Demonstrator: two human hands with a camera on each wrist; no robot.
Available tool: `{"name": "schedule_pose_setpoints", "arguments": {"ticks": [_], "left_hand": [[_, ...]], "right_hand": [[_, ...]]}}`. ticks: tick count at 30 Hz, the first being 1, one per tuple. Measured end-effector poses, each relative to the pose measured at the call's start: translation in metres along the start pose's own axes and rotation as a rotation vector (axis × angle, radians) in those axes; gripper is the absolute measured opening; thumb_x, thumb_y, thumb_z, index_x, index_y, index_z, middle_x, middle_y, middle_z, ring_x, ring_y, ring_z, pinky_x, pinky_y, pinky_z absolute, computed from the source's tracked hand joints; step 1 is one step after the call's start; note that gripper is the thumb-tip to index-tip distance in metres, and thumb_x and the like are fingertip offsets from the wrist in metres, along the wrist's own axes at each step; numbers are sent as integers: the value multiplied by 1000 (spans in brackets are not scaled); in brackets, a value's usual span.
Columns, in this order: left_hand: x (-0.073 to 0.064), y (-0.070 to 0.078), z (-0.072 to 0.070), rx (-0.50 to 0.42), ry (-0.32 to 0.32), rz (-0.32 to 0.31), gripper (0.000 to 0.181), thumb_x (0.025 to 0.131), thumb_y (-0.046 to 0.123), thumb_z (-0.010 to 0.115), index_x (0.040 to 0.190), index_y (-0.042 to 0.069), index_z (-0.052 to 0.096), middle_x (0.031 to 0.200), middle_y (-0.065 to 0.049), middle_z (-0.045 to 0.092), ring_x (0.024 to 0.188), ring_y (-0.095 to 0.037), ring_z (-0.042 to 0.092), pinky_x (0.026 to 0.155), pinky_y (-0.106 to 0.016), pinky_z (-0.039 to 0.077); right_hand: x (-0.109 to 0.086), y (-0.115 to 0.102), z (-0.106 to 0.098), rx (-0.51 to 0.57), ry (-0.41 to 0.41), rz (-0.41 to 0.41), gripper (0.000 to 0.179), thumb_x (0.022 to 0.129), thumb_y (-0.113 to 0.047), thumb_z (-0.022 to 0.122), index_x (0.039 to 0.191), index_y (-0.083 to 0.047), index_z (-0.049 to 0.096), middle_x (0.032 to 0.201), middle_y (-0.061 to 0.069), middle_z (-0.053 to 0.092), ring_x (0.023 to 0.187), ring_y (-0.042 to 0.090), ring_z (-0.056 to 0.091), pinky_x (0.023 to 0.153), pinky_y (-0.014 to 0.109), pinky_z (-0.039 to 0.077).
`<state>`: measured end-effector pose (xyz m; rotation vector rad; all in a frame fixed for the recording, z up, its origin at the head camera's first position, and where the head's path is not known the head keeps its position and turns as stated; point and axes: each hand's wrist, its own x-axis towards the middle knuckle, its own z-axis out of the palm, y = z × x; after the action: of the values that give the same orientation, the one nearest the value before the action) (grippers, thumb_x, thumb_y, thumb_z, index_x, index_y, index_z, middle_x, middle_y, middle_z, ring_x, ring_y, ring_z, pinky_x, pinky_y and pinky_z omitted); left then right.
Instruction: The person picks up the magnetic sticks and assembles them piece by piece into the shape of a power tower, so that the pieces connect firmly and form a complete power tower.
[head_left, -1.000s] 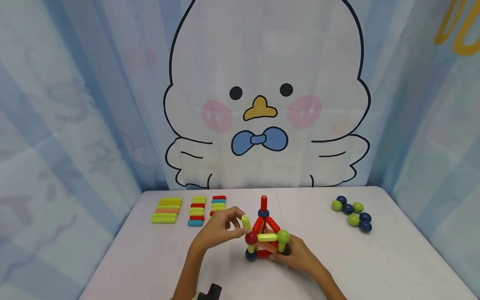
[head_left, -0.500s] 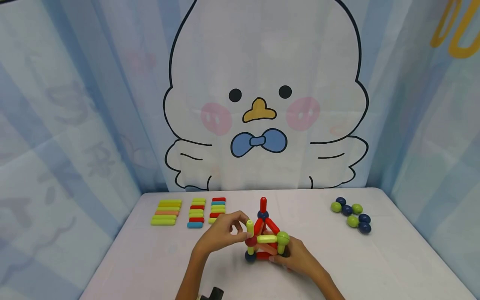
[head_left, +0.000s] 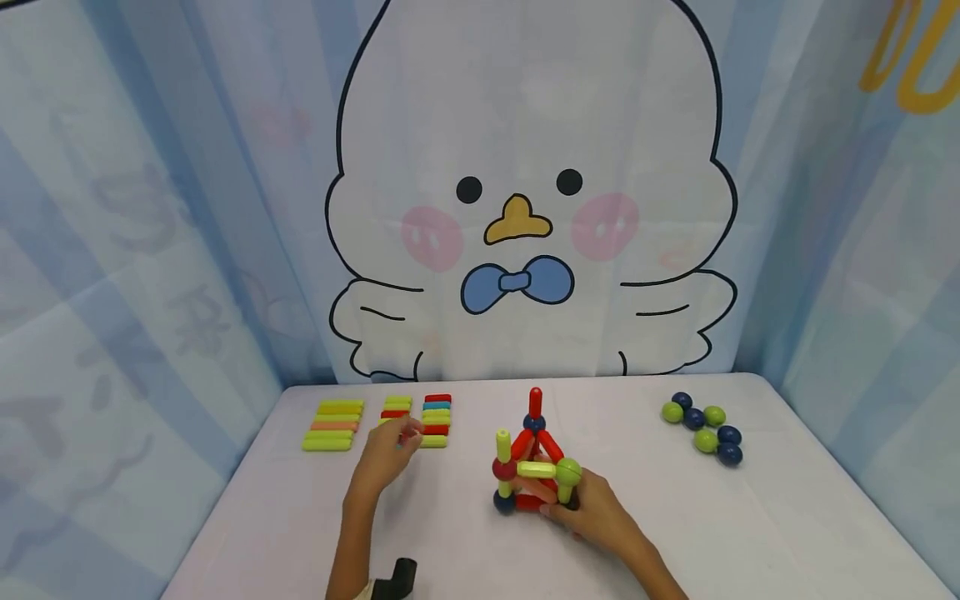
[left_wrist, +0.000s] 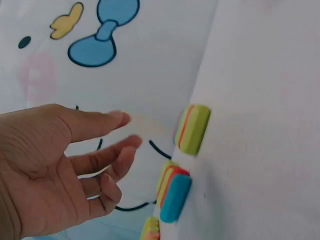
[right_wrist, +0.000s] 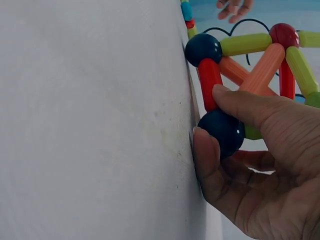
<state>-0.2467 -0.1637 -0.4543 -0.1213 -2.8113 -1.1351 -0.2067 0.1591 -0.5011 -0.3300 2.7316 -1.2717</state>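
Observation:
A frame of coloured rods and balls (head_left: pixel 536 470) stands on the table in the head view. Its top rod is red, and a yellow-green rod (head_left: pixel 503 446) stands upright on its red ball (head_left: pixel 504 468). My right hand (head_left: pixel 600 512) grips the frame's lower right corner; in the right wrist view thumb and fingers close around a dark blue ball (right_wrist: pixel 222 132) and a red rod (right_wrist: pixel 210 82). My left hand (head_left: pixel 386 454) hovers over the middle column of short rods and covers part of it. Its fingers are loosely bent with nothing between them in the left wrist view.
Longer yellow-green and orange rods (head_left: pixel 332 425) lie in a column at the left. Another column of short rods (head_left: pixel 436 419) lies right of my left hand. Several dark blue and green balls (head_left: pixel 706 441) lie at the back right. A printed curtain (head_left: pixel 525 108) hangs behind the table.
My left hand has let go of the yellow-green rod, which now stands on the red ball, and has moved left to the short rods. My right hand keeps its grip; the frame has shifted slightly.

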Motion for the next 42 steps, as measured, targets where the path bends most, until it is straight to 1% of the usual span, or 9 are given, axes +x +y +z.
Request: {"name": "schedule_pose_setpoints", "arguments": {"ticks": [4, 7, 12, 15, 22, 27, 33, 38, 42], "left_hand": [[0, -18, -3, 176, 36, -171, 21, 90, 9, 68, 111, 6, 69, 112, -18, 58, 103, -32, 53, 89, -49, 52], [-1, -24, -2, 249, 32, -249, 26, 89, 7, 68, 115, 7, 68, 120, -25, 51, 108, -39, 49, 89, -56, 50], [-2, -29, 2, 272, 13, -290, 28, 89, 6, 68, 117, 8, 67, 124, -26, 49, 109, -40, 49, 91, -55, 51], [-2, -31, 4, 301, -8, -281, 24, 86, 8, 73, 110, 9, 68, 119, -24, 51, 105, -37, 50, 89, -52, 53], [-2, -27, 5, 330, -88, -203, 16, 81, 12, 79, 93, 10, 69, 102, -15, 58, 92, -27, 54, 80, -46, 54], [-5, -4, -4, 50, -200, -4, 17, 83, 16, 78, 96, 10, 68, 94, -5, 63, 89, -19, 57, 78, -35, 55], [-12, 43, -10, -301, -374, 263, 28, 87, 31, 74, 108, 14, 68, 100, 1, 69, 98, -17, 63, 85, -27, 53], [-20, 79, 6, -408, -337, 327, 27, 88, 31, 73, 110, 16, 67, 102, 2, 69, 97, -14, 65, 87, -27, 54], [-22, 90, 22, -398, -318, 362, 27, 90, 31, 71, 111, 14, 67, 102, 2, 71, 94, -10, 65, 84, -25, 54]], "right_hand": [[1, -2, 0, -41, 83, 15, 64, 77, -34, 83, 126, -2, 56, 101, 2, 65, 80, 11, 58, 76, 32, 56], [1, -3, -1, -56, 72, 17, 77, 77, -37, 83, 137, -3, 48, 100, 1, 66, 81, 10, 59, 80, 36, 57], [-1, -6, -6, -8, -78, 36, 105, 76, -41, 82, 152, 0, 21, 71, 2, 56, 53, 13, 55, 52, 25, 47], [-2, -7, -8, 61, -152, 40, 112, 77, -39, 82, 153, 1, 11, 72, 1, 59, 56, 13, 59, 54, 23, 50], [-2, -10, -3, 216, -235, 28, 115, 81, -34, 80, 153, 3, -2, 75, 2, 69, 62, 17, 68, 60, 30, 58], [-2, -15, 4, 283, -236, 33, 113, 83, -32, 78, 152, 4, -4, 73, 5, 69, 61, 20, 69, 58, 32, 58], [-3, -17, 8, 335, -233, 64, 112, 85, -30, 76, 152, 3, -7, 73, 8, 70, 61, 22, 69, 59, 35, 59], [-4, -16, 9, 344, -222, 50, 111, 85, -30, 76, 153, 1, -6, 72, 9, 70, 60, 23, 69, 59, 35, 58], [-4, -16, 9, 360, -228, 37, 109, 87, -29, 75, 153, 0, -6, 73, 10, 70, 61, 23, 70, 59, 34, 58]]}}
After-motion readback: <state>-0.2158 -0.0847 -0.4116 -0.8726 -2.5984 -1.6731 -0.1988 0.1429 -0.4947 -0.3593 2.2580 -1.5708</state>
